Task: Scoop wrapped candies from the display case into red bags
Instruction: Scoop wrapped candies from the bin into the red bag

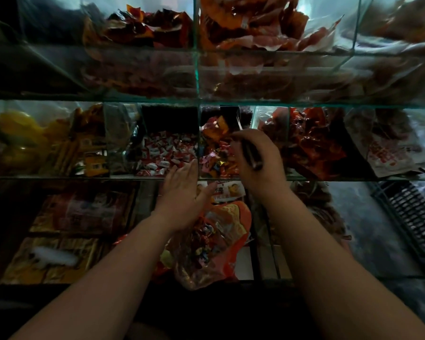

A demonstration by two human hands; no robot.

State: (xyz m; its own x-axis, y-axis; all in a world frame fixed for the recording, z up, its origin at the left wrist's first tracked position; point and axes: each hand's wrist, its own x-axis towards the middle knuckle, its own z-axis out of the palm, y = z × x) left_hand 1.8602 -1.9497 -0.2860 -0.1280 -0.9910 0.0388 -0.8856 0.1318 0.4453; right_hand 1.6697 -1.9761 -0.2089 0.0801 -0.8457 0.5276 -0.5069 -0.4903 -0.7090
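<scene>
Logged red bag nearest, below the near edge of the display case, part-filled, mouth slack and partly covered by left hand. Noted left fingers straight and pressed together, thumb apart, reaching toward the glass front; could not tell whether bag was held at all.

Further in, recorded right hand with fingers curled tight round dark scoop, blade down among wrapped candies in the middle compartment, just right of the divider.

Judged main risk: spill over the near edge if loaded scoop were brought out with bag mouth unopened. Judged second risk: blade knocking the glass divider, or tipping candies among red-and-white sweets at left.
</scene>
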